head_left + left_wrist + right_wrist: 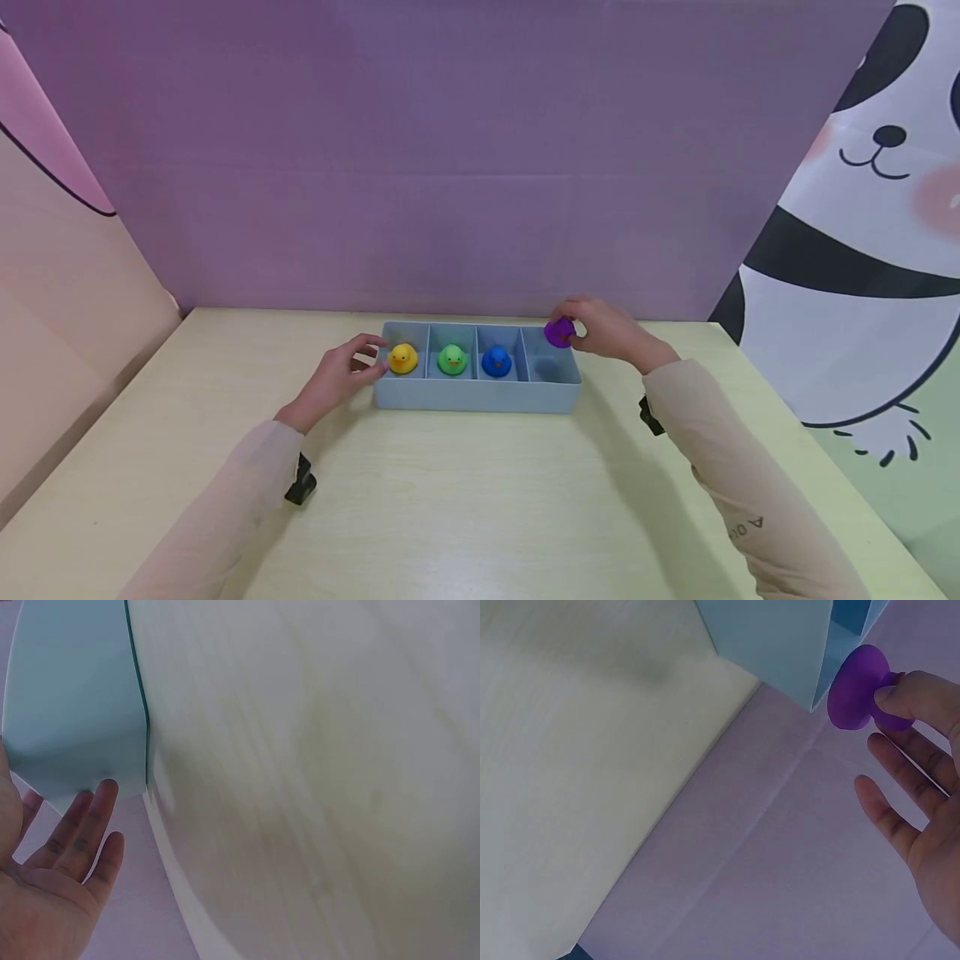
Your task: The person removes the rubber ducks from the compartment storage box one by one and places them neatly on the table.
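A light blue box (477,397) with a row of compartments stands on the table. From left to right, a yellow toy duck (403,358), a green toy duck (452,360) and a blue toy duck (497,362) sit in separate compartments. My right hand (609,330) pinches a purple toy duck (857,688) between thumb and fingers, above the back of the rightmost compartment, with the base facing the box. At the box's left end, my left hand (341,372) has its fingers spread. Its fingertips (109,787) touch or nearly touch the end wall in the left wrist view.
The pale wooden table (465,500) ends at a purple backdrop (450,167) just behind the box. A panda picture (862,250) covers the right side. Black wrist devices (302,481) show below both sleeves.
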Available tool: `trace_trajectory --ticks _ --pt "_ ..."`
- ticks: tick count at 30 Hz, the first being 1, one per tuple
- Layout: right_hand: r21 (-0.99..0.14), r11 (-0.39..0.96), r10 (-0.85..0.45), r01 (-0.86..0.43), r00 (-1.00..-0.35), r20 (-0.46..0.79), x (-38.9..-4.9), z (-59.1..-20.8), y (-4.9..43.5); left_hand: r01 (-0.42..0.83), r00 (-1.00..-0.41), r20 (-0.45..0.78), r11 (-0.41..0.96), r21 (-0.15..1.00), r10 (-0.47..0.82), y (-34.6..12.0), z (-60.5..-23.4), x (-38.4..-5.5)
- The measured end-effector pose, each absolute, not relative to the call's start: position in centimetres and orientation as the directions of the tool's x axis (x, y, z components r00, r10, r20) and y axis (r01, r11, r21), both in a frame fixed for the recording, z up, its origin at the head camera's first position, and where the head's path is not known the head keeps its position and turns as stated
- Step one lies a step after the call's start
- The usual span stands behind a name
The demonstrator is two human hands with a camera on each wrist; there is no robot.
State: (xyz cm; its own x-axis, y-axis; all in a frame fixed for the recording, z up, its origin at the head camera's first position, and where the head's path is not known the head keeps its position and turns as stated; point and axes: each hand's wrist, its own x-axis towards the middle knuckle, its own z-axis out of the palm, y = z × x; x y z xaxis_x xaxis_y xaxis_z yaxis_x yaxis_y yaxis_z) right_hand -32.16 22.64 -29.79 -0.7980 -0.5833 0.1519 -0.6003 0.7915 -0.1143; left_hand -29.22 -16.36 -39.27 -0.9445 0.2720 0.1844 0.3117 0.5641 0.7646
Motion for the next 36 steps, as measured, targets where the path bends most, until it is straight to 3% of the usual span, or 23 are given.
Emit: trace_trajectory --ticks 22,36 --pt "-0.054 0.818 -0.552 -0.573 -0.807 0.207 -31.4 -30.9 27.4 0.322 -0.941 0.193 0.561 0.763 0.278 -16.3 -39.3 -29.0" --pt "-0.082 0.849 -0.512 -0.522 -0.851 0.115 -30.8 -33.2 28.2 0.332 -0.938 0.206 0.556 0.762 0.278 -16.3 -39.3 -29.0"
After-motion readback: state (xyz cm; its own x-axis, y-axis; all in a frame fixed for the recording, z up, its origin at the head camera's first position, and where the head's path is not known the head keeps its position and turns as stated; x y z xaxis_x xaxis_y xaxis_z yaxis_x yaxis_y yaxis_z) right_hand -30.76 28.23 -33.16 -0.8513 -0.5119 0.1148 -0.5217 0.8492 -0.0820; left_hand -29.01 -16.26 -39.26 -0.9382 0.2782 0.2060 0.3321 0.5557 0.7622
